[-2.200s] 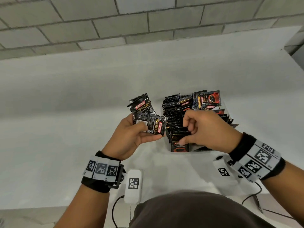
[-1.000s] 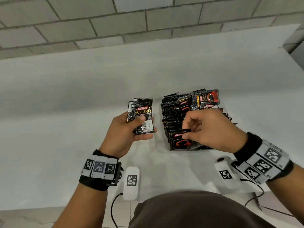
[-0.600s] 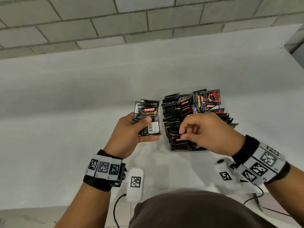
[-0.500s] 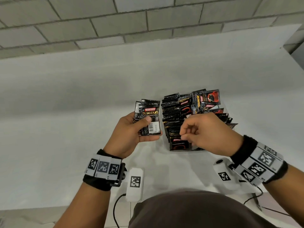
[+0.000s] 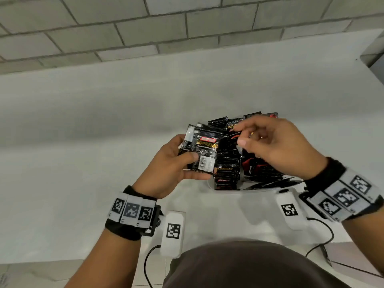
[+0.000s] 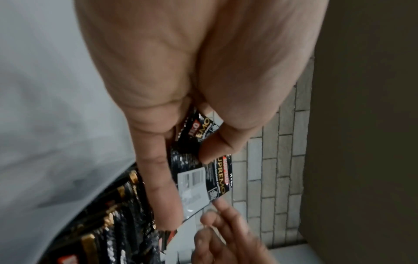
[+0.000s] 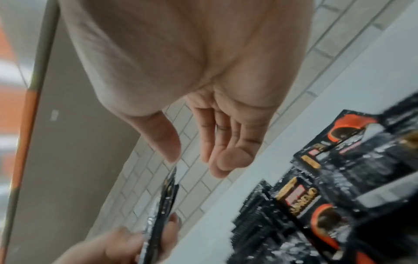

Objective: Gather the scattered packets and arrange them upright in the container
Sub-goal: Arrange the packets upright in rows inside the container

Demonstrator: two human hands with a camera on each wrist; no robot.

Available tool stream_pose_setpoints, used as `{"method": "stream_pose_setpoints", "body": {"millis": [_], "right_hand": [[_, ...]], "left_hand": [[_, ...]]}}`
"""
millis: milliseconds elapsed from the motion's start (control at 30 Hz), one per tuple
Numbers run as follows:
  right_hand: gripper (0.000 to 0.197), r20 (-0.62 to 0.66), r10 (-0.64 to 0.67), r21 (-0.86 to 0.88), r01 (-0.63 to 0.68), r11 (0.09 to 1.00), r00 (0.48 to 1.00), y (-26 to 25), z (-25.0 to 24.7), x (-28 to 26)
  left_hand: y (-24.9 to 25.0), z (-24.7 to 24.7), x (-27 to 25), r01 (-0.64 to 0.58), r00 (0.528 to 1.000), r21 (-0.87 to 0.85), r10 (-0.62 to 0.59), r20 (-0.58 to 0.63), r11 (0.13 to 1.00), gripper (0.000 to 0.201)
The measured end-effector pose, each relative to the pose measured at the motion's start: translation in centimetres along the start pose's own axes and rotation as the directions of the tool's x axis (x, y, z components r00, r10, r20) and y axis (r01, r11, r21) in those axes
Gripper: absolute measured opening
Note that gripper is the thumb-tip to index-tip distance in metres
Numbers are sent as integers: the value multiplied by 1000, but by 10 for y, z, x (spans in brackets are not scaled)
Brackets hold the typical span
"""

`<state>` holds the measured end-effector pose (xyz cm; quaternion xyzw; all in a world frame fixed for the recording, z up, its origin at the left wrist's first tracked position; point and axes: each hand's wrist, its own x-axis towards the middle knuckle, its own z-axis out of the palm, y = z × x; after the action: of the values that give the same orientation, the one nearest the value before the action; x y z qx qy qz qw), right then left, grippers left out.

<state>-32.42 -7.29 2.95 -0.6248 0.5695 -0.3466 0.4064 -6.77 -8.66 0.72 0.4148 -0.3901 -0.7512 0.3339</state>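
My left hand point(image 5: 176, 161) grips a small stack of black coffee packets point(image 5: 201, 150), thumb across the front one; the same held packets point(image 6: 203, 171) show in the left wrist view, and edge-on as the held packets point(image 7: 161, 214) in the right wrist view. The container point(image 5: 228, 189) holds several black and red packets point(image 5: 227, 163) standing upright in rows, also seen as packet rows point(image 7: 328, 187). My right hand point(image 5: 268, 142) hovers above the container beside the held stack, fingers loose and holding nothing, with bare fingers point(image 7: 217, 142) in its wrist view.
The white table point(image 5: 104, 142) runs back to a grey brick wall point(image 5: 145, 28). Two white tagged devices, one on the left point(image 5: 172, 231) and one on the right point(image 5: 289, 210), lie near the front edge with cables. My dark shirt point(image 5: 249, 265) fills the bottom.
My right hand let go of a packet in the container's front row, lifted and moved up-left toward the held stack. The left hand brought its stack closer to the container.
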Motion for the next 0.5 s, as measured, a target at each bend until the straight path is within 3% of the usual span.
{"method": "stream_pose_setpoints", "body": {"millis": [133,233,367,433,500], "right_hand": [[45,69,48,202,-61,978,996,-18,7,3],[36,87,37,81,-44,996,996,-16,14,6],[24,143,-3,69,-7,998,990,-12,22,2],[18,89,-31,23,29,999,996,-13,17,2],[16,-41,-6,-14,6,1000,999,-10,-1,7]], "left_hand": [[6,22,8,-31,995,81,23,97,996,47],[6,37,14,-30,992,138,14,122,990,43],[7,57,16,97,987,109,-109,115,989,58],[9,63,19,93,989,155,-109,95,984,55],[15,61,21,-37,998,314,20,56,949,47]]}}
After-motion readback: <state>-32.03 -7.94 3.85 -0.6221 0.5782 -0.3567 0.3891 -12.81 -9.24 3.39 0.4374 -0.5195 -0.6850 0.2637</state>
